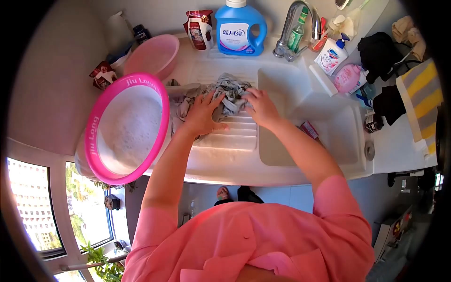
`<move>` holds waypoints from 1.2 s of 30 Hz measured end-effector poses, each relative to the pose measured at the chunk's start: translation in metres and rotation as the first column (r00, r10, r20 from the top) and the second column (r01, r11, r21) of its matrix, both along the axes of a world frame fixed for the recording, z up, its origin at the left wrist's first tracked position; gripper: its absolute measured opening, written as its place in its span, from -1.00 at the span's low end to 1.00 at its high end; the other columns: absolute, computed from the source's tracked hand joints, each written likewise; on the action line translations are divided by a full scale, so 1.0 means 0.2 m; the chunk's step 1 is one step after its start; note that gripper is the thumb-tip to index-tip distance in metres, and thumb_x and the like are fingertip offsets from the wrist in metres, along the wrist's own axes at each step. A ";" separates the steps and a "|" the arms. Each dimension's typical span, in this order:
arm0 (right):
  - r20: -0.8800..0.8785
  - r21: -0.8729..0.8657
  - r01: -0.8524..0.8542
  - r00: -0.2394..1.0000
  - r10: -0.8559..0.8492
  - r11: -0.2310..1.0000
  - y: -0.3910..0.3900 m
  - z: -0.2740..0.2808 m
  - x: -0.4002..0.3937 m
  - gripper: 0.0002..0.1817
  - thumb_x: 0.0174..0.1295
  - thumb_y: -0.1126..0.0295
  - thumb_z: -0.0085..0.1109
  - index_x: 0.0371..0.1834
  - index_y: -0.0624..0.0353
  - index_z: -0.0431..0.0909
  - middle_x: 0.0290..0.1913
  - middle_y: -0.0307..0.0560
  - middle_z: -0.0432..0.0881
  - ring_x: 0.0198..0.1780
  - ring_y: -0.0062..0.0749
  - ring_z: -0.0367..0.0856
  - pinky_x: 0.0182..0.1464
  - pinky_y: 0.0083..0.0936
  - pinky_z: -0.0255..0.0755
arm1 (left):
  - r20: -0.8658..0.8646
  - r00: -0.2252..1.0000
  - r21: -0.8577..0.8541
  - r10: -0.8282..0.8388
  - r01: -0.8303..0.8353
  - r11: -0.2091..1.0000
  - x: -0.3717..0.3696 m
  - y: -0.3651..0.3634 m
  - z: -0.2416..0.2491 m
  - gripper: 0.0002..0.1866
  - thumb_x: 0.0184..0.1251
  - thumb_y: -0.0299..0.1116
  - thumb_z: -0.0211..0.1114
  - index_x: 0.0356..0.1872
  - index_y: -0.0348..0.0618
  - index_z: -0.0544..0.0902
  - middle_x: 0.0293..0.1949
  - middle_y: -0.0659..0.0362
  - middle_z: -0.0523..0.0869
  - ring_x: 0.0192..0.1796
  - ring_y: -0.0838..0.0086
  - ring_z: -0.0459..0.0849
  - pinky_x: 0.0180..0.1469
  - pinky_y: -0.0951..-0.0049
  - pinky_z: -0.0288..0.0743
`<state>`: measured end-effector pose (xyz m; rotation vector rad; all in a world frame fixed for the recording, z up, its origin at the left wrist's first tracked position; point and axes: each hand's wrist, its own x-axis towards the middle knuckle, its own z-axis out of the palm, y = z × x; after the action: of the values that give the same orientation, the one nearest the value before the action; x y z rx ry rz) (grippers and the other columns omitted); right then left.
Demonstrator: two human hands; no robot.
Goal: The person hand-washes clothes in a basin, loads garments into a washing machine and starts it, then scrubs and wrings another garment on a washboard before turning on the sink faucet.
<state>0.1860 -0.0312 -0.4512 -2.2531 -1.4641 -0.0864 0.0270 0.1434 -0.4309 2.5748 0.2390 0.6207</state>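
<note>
A wet, bunched grey garment [230, 94] lies on the ridged washboard part [230, 136] of the white sink counter. My left hand [203, 113] rests on the cloth's near left part, fingers spread and thumb stretched out to the right. At the cloth's right end, my right hand [261, 108] has its fingers curled against the fabric. Left of the garment stands a pink-rimmed basin [164, 101] with foamy water in it. More of the grey cloth reaches left towards that basin. The undersides of my fingers are hidden.
Behind are a pale pink basin [174, 49], a red pouch [199, 30], a blue detergent jug [240, 30] and the tap [282, 47]. The sink bowl [282, 150] holds a small red packet [309, 129]. Bottles, dark cloths and a striped towel [420, 101] are on the right.
</note>
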 end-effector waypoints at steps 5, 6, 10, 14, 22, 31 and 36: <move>-0.816 0.164 0.156 0.576 0.045 0.974 0.15 0.09 0.05 -0.58 0.24 0.13 -0.07 -0.09 0.31 0.46 -0.04 0.18 0.55 -0.10 0.00 0.54 -0.03 -0.38 0.37 | -0.305 0.951 -0.299 0.045 -0.141 0.944 -0.05 0.09 0.26 -0.49 0.04 -0.21 0.28 0.09 -0.09 0.53 0.12 -0.03 0.52 0.25 0.05 0.33 0.22 0.14 0.25; -0.754 0.163 0.222 0.657 -0.024 0.961 0.18 0.12 0.05 -0.56 0.24 0.12 -0.06 -0.07 0.33 0.45 -0.02 0.18 0.54 -0.06 -0.03 0.54 -0.01 -0.38 0.36 | -0.424 0.898 -0.351 0.113 -0.279 0.894 -0.06 0.09 0.35 -0.52 0.05 -0.21 0.24 0.05 -0.12 0.54 0.13 -0.03 0.51 0.26 0.02 0.31 0.22 0.10 0.24; -0.630 0.339 0.325 0.776 -0.044 0.883 0.32 -0.03 0.15 -0.59 0.31 0.17 -0.09 0.01 0.28 0.44 0.05 0.11 0.51 0.07 -0.17 0.45 0.13 -0.42 0.29 | 0.264 0.955 0.056 0.134 -0.154 0.986 0.22 0.13 0.14 -0.57 0.10 -0.24 0.16 0.03 -0.13 0.53 0.20 -0.06 0.42 0.28 0.10 0.30 0.34 0.12 0.05; 0.227 0.239 -0.210 0.961 0.156 0.948 0.20 0.08 -0.11 -0.58 0.16 0.22 0.07 0.04 0.21 0.48 0.08 0.17 0.49 0.07 0.11 0.43 0.10 -0.19 0.33 | -0.138 0.978 0.248 -0.156 0.187 0.951 0.33 0.04 -0.27 -0.47 0.08 -0.22 0.18 0.14 -0.14 0.45 0.19 -0.04 0.44 0.29 -0.02 0.26 0.34 0.07 0.06; 0.075 -0.075 -0.053 0.995 0.058 0.996 0.27 -0.06 0.03 -0.40 0.34 0.02 -0.25 0.32 0.17 0.19 0.38 0.10 0.14 0.42 -0.04 0.05 0.37 0.02 -0.06 | -0.260 0.964 0.487 -0.048 0.174 0.856 0.33 -0.04 -0.18 -0.33 0.24 -0.14 0.03 0.35 -0.21 0.18 0.37 -0.07 0.19 0.43 0.13 0.09 0.36 -0.07 -0.04; -0.100 -0.091 -0.169 0.982 0.160 0.981 0.00 0.03 -0.23 -0.28 0.32 -0.07 -0.27 0.39 0.24 0.05 0.41 0.15 0.07 0.45 -0.09 -0.04 0.42 -0.03 -0.19 | -0.321 0.944 0.207 -0.079 0.152 0.966 0.07 -0.25 -0.16 -0.31 0.29 -0.15 -0.03 0.40 -0.21 0.04 0.42 -0.08 0.05 0.45 0.07 0.00 0.42 0.09 -0.12; 0.053 -0.097 0.185 0.982 -0.180 0.978 0.49 -0.06 0.22 -0.31 0.34 -0.07 -0.36 0.37 0.23 0.08 0.39 0.16 0.11 0.44 -0.05 -0.01 0.41 -0.01 -0.17 | -0.509 0.847 0.363 0.155 0.048 0.930 0.58 0.08 -0.16 -0.33 0.28 -0.23 -0.05 0.40 -0.18 0.03 0.44 -0.04 -0.02 0.49 0.11 -0.15 0.37 -0.15 -0.16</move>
<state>0.2302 0.0662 -0.4627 -2.4794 -1.3068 -0.1220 0.1423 0.1591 -0.4630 3.0705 0.4113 -0.0695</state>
